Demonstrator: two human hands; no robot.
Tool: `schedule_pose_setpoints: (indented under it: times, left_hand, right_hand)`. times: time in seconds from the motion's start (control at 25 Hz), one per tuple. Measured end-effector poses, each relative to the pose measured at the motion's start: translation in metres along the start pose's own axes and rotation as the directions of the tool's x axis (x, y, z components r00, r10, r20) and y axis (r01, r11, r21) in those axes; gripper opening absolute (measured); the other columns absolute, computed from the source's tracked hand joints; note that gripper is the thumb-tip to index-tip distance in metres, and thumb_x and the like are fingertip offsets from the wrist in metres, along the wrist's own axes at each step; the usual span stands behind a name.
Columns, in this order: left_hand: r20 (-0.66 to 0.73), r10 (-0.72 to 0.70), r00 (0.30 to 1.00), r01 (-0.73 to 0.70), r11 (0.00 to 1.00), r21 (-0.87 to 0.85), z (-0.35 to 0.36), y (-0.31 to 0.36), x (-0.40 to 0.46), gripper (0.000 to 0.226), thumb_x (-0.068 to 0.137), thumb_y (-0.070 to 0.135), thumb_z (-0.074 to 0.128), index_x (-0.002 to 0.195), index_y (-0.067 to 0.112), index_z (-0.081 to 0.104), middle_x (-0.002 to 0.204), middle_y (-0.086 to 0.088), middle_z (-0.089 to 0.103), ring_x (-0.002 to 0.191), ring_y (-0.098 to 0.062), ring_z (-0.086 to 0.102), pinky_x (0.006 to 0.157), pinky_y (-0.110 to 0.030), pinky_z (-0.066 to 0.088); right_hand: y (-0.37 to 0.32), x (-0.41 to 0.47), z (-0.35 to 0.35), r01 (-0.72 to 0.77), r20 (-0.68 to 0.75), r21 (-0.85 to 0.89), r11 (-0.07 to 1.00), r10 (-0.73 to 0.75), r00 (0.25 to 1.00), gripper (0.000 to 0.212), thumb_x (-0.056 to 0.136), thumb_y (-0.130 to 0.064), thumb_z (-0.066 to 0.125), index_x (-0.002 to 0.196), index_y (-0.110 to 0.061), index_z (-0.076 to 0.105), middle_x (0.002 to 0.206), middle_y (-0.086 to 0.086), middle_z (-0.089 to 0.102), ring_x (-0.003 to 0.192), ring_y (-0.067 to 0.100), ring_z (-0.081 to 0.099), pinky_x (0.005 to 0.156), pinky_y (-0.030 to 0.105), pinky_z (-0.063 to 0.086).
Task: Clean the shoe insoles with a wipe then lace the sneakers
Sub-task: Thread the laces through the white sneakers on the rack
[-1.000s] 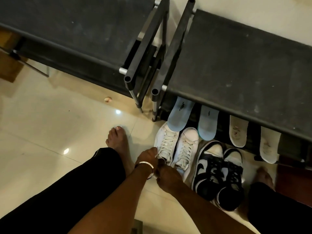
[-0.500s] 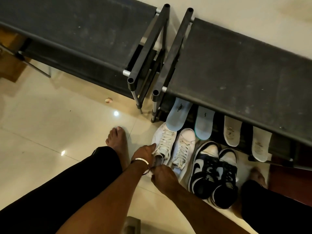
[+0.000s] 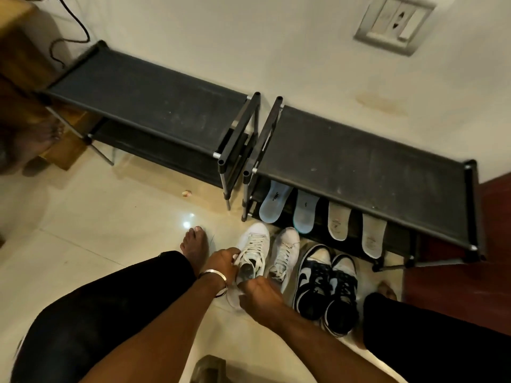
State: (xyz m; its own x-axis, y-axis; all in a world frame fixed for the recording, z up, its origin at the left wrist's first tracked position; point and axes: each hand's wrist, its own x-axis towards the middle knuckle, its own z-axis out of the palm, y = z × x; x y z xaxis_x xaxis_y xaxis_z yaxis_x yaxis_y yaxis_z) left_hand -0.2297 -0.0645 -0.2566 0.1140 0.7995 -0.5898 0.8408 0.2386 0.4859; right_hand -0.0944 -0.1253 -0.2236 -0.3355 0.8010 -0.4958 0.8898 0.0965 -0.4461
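Two white sneakers stand side by side on the floor, the left one [image 3: 254, 248] and the right one [image 3: 286, 250]. My left hand [image 3: 222, 262] grips the left white sneaker at its collar, by the lace ends. My right hand [image 3: 258, 295] is curled at that shoe's heel, pinching a thin white lace. A black-and-white pair [image 3: 326, 283] sits to the right. Two blue insoles [image 3: 276, 201] and two pale insoles [image 3: 338, 221] lean against the right shoe rack [image 3: 359, 172].
A second black rack [image 3: 149, 106] stands to the left, against the wall. My bare feet [image 3: 195, 250] flank the shoes on the glossy tile floor. Another person's foot [image 3: 44, 136] is at the far left by a wooden cabinet. A wall socket [image 3: 395, 24] is high up on the right.
The view has pulled back and tilted up, showing both racks and the wall. Both hands stay at the left white sneaker's collar; the right hand has drawn back slightly toward the heel.
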Motion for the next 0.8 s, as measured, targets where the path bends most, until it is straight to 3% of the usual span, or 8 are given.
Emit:
schedule_pose_setpoints:
  times: [0.24, 0.4, 0.6, 0.8]
  left_hand:
    - [-0.089, 0.023, 0.996, -0.023, 1.0, -0.006, -0.034, 0.032, -0.062, 0.036, 0.076, 0.029, 0.074, 0.109, 0.024, 0.06, 0.104, -0.004, 0.067, 0.099, -0.024, 0.063, 0.084, -0.027, 0.049]
    - [-0.168, 0.11, 0.98, -0.095, 0.991, 0.095, -0.058, 0.059, -0.104, 0.033, 0.08, 0.035, 0.07, 0.11, 0.027, 0.059, 0.106, 0.004, 0.064, 0.089, -0.014, 0.043, 0.077, -0.025, 0.027]
    - [-0.263, 0.272, 0.926, -0.275, 0.961, 0.027, -0.086, 0.089, -0.137, 0.027, 0.074, 0.035, 0.076, 0.095, 0.03, 0.059, 0.087, 0.009, 0.062, 0.078, -0.016, 0.06, 0.069, -0.029, 0.05]
    - [-0.393, 0.401, 0.827, -0.403, 0.911, 0.081, -0.121, 0.135, -0.145, 0.021, 0.075, 0.037, 0.076, 0.085, 0.031, 0.058, 0.084, 0.011, 0.061, 0.072, -0.008, 0.059, 0.068, -0.03, 0.054]
  right_hand:
    - [-0.042, -0.067, -0.03, 0.025, -0.091, 0.011, 1.0, -0.024, 0.996, 0.023, 0.086, -0.018, 0.056, 0.102, -0.006, 0.067, 0.099, 0.019, 0.068, 0.089, 0.034, 0.065, 0.068, 0.03, 0.045]
    - [-0.061, -0.107, -0.055, 0.023, -0.17, 0.013, 1.0, -0.02, 0.985, 0.023, 0.084, -0.019, 0.056, 0.102, -0.007, 0.063, 0.102, 0.019, 0.065, 0.092, 0.035, 0.063, 0.068, 0.03, 0.04]
    - [-0.071, -0.141, -0.091, 0.053, -0.276, -0.073, 0.996, -0.072, 0.959, 0.012, 0.082, -0.022, 0.054, 0.079, -0.01, 0.056, 0.086, 0.017, 0.064, 0.08, 0.035, 0.06, 0.06, 0.031, 0.035]
    - [-0.077, -0.153, -0.141, 0.072, -0.4, -0.093, 0.993, -0.103, 0.911, 0.022, 0.082, -0.023, 0.054, 0.066, -0.017, 0.041, 0.066, 0.002, 0.046, 0.064, 0.022, 0.045, 0.047, 0.022, 0.019]
